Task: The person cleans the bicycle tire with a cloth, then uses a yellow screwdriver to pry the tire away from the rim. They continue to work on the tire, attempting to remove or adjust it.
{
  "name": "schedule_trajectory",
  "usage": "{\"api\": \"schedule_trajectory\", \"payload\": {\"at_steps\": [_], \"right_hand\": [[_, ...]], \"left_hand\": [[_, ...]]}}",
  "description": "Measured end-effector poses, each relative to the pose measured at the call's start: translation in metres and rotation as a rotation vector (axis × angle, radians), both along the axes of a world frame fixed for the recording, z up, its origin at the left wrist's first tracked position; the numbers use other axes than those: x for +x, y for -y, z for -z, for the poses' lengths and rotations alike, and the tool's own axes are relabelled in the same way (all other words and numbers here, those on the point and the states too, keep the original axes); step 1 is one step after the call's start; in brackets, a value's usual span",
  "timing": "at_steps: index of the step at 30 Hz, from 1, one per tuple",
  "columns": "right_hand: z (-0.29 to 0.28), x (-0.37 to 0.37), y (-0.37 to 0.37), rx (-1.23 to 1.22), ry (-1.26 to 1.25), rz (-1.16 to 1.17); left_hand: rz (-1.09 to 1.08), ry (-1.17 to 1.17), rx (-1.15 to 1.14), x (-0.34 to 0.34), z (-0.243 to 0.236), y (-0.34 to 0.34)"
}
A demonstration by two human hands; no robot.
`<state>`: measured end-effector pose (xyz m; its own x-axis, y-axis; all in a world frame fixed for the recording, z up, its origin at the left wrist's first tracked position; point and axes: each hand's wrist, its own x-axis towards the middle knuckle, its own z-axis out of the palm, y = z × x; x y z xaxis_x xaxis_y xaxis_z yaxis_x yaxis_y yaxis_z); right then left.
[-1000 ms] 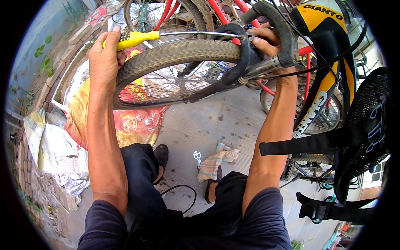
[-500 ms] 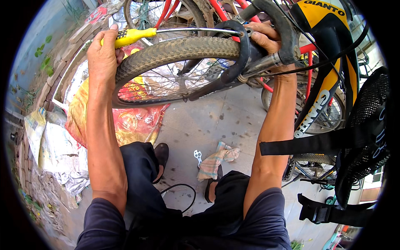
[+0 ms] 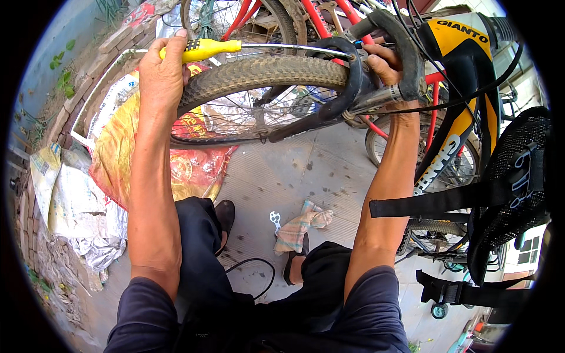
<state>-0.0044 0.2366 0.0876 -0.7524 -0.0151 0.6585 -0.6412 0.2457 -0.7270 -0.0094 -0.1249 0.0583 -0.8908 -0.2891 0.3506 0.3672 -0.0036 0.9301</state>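
Note:
My left hand is closed around the yellow handle of a screwdriver. Its long metal shaft runs rightward just above the knobby tyre, and the tip meets the top of the black fork arch. On the far side of the arch, my right hand has its fingers bent in beside the fork crown, under the curved black handlebar. Whatever lies between those fingers is mostly hidden. The yellow and black bicycle frame rises to the right.
A small metal multi-hole wrench and a checked cloth lie on the paving by my feet. Coloured sacks spread under the wheel at left. Red bicycles stand behind. A black mesh seat with straps hangs at right.
The screwdriver and my left hand have shifted slightly right in view, along with the wheel and fork. The tip stays at the fork arch, and both hands keep their hold.

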Motion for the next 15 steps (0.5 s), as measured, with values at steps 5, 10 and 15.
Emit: {"api": "schedule_trajectory", "payload": {"at_steps": [5,10,15], "right_hand": [[-0.005,0.025,0.011,-0.280,0.273,0.486],[0.026,0.072,0.019,0.180,0.507,0.824],[0.038,0.131,0.082,0.368,0.147,0.828]], "left_hand": [[-0.008,-0.065,-0.016,-0.010,0.012,0.003],[-0.069,-0.074,-0.085,-0.014,0.019,0.003],[-0.081,-0.179,-0.077,-0.016,0.022,0.004]]}}
